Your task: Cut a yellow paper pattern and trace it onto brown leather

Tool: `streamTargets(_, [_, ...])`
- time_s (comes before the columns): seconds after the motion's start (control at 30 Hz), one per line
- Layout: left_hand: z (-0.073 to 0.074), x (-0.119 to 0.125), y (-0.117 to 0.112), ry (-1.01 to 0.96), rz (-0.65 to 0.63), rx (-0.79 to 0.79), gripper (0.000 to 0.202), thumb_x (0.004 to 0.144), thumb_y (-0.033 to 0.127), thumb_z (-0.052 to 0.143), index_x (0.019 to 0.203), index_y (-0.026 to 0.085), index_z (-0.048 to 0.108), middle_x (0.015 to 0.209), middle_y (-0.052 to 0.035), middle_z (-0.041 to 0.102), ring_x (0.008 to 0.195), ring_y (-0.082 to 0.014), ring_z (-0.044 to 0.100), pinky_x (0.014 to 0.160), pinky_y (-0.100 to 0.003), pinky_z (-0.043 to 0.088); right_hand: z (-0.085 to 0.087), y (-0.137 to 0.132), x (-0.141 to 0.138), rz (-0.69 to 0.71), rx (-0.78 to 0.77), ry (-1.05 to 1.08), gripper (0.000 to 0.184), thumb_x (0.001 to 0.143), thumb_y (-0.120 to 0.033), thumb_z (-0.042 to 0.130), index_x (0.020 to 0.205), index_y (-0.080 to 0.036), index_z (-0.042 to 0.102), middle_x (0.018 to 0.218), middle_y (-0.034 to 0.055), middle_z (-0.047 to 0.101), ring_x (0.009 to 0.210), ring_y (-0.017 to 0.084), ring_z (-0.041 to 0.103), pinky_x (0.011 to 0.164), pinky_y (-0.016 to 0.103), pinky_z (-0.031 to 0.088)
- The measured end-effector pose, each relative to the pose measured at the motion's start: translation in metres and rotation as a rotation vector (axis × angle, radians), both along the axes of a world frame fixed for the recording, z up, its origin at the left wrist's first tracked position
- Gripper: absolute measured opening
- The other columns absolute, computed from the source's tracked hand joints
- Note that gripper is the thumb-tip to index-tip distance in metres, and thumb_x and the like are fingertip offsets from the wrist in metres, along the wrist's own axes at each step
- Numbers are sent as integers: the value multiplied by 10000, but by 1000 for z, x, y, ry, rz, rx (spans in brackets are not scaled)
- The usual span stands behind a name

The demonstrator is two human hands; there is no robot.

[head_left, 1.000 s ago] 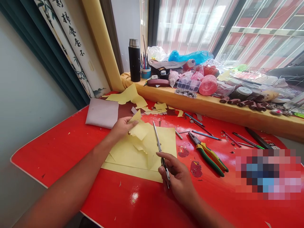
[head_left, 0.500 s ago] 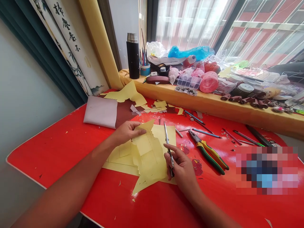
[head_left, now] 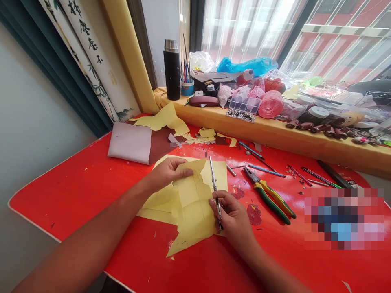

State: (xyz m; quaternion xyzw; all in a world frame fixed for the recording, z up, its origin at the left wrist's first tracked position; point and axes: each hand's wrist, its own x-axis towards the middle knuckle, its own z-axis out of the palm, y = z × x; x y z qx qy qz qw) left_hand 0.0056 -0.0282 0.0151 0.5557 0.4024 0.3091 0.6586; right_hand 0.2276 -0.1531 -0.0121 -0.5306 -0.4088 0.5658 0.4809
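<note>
My left hand [head_left: 171,173] pinches the top of a yellow sheet of paper [head_left: 195,211] between thumb and fingers. The sheet has ragged cut edges and faint drawn lines. In my right hand [head_left: 230,211] is a slim metal cutting tool, which looks like a pair of scissors [head_left: 214,185], its blades closed together and pointing up and away from me. The blades stand just beside the sheet's right edge; I cannot tell whether they touch it. More yellow paper [head_left: 220,169] lies flat on the table underneath, partly hidden by the held sheet.
Pliers [head_left: 269,195] with green and yellow handles lie right of my hands on the red table [head_left: 76,195]. Several pencils [head_left: 267,171] and small beads lie behind them. Yellow scraps [head_left: 165,119] and a folded pale sheet [head_left: 130,142] are at the back left. A thermos [head_left: 171,71] stands on the crowded sill.
My left hand has shifted the yellow sheet slightly right and down, closer to the blades. My right hand has dropped a little with the scissors.
</note>
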Motion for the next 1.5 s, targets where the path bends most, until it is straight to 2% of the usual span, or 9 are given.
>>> streamTargets(0.13, [-1, -1, 1, -2, -55, 59, 483, 731, 597, 894, 959, 186, 782, 838, -69, 757, 662, -199, 678, 562, -297, 534, 3, 3, 3, -50, 23, -5, 510, 802, -686, 843, 890, -214, 670, 569, -99, 496, 349, 86, 471, 335, 207, 427])
streamTargets(0.23, [-4, -2, 2, 36, -129, 78, 443, 717, 554, 921, 905, 186, 763, 798, -52, 739, 641, -184, 672, 566, -288, 532, 5, 4, 6, -92, 29, -14, 531, 794, -706, 837, 916, -217, 669, 566, -96, 516, 355, 91, 488, 340, 208, 437])
streamTargets(0.37, [-11, 0, 3, 107, -162, 112, 396, 846, 568, 819, 773, 187, 743, 711, -56, 728, 618, -170, 654, 585, -280, 512, 5, 4, 7, -83, 23, -29, 524, 806, -698, 831, 940, -217, 673, 559, -99, 513, 364, 96, 480, 346, 214, 436])
streamTargets(0.57, [-16, 1, 6, 134, -52, 95, 442, 871, 580, 781, 690, 189, 684, 616, -47, 701, 553, -154, 618, 553, -272, 478, 6, 3, 6, -69, 35, -22, 503, 834, -674, 820, 987, -211, 696, 575, -105, 482, 364, 94, 468, 351, 217, 417])
streamTargets(0.77, [-20, -5, 21, 270, 275, 146, 488, 761, 629, 809, 650, 203, 599, 559, -40, 680, 486, -153, 588, 475, -267, 428, 6, -3, 9, -41, 116, -6, 533, 922, -639, 757, 1247, -224, 680, 639, -102, 490, 374, 96, 494, 379, 225, 443])
streamTargets(0.87, [-22, -10, 28, 290, 383, 188, 499, 728, 650, 809, 672, 202, 599, 569, -39, 682, 476, -151, 582, 465, -270, 423, 9, -7, 9, 14, 134, 27, 577, 941, -637, 732, 1348, -240, 636, 641, -104, 481, 374, 109, 503, 379, 238, 459])
streamTargets(1.03, [-19, -19, 37, 197, 452, 202, 509, 726, 643, 816, 659, 198, 580, 565, -36, 664, 468, -133, 554, 466, -270, 410, 12, -13, 5, 216, 95, 74, 670, 921, -688, 729, 1415, -253, 606, 666, -98, 458, 406, 114, 497, 391, 238, 460])
streamTargets(1.17, [-17, -23, 39, 72, 476, 162, 492, 737, 604, 834, 661, 194, 574, 563, -22, 649, 463, -118, 529, 480, -273, 406, 9, -17, 2, 366, 53, 75, 691, 906, -699, 751, 1419, -252, 628, 709, -84, 435, 463, 94, 418, 402, 209, 420])
streamTargets(1.5, [-20, -24, 38, -32, 405, 53, 433, 793, 523, 813, 637, 197, 574, 529, -14, 600, 460, -118, 501, 473, -273, 333, 4, -17, 5, 380, 51, 72, 719, 923, -681, 741, 1496, -274, 587, 726, -77, 438, 478, 107, 447, 407, 215, 420])
